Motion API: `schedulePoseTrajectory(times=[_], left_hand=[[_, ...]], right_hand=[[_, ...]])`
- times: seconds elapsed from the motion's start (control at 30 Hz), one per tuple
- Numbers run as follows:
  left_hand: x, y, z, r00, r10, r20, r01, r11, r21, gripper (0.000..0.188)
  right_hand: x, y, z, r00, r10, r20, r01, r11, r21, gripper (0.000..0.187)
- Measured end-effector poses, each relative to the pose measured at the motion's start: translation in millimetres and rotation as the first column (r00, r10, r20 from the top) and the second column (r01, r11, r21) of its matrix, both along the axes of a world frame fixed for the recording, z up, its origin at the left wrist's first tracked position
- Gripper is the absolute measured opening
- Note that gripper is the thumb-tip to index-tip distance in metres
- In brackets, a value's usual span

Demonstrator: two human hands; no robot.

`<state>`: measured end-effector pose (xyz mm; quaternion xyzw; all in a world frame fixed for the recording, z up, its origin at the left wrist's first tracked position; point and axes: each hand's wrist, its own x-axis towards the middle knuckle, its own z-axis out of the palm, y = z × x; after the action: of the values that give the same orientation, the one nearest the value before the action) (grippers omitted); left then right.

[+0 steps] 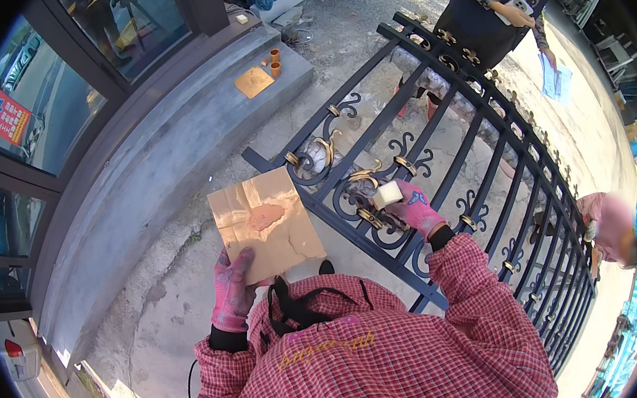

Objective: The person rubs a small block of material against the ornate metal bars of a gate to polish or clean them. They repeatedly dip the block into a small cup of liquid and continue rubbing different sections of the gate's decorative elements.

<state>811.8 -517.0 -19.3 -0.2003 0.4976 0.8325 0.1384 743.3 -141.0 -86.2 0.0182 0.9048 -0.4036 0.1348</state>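
Note:
My left hand (233, 288), in a pink glove, grips the lower left edge of a piece of brown cardboard (236, 203). Across the cardboard's middle are a shiny gold smear and a duller reddish patch. In my right hand (418, 211), also in a pink glove, is a small whitish sponge block (388, 194). The sponge is over the scrollwork of a black metal railing (358, 240), near gold-coloured collars and leaves; whether it touches the metal I cannot tell. The railing lies to the front and right of me.
A grey concrete step (174, 128) runs along the left, below glass doors. On it are a gold-coated square sheet (255, 82) and small copper-coloured cups (275, 69). Beyond the railing stands a person holding a phone (521, 4). Another person (611, 228) is low at the right.

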Motion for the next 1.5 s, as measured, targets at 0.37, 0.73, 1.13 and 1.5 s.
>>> schedulePoseTrajectory(times=[0.37,0.73,1.13,1.5], left_hand=[[15,-7,3,0.994,0.106,0.027,-0.106,0.994,-0.005,0.043],[9,-5,5,0.994,0.085,0.072,-0.084,0.996,-0.011,0.043],[12,9,0,0.999,0.044,0.028,-0.045,0.999,0.025,0.046],[-1,23,-7,0.991,-0.133,-0.013,0.133,0.983,0.129,0.042]], right_hand=[[-19,-20,-28,0.929,0.333,-0.161,-0.268,0.906,0.327,0.036],[-7,-16,-28,0.850,0.519,-0.096,-0.433,0.789,0.436,0.036],[-5,-24,-5,0.986,0.075,-0.151,-0.072,0.997,0.023,0.045],[18,-58,93,0.977,-0.196,-0.089,0.133,0.877,-0.462,0.042]])
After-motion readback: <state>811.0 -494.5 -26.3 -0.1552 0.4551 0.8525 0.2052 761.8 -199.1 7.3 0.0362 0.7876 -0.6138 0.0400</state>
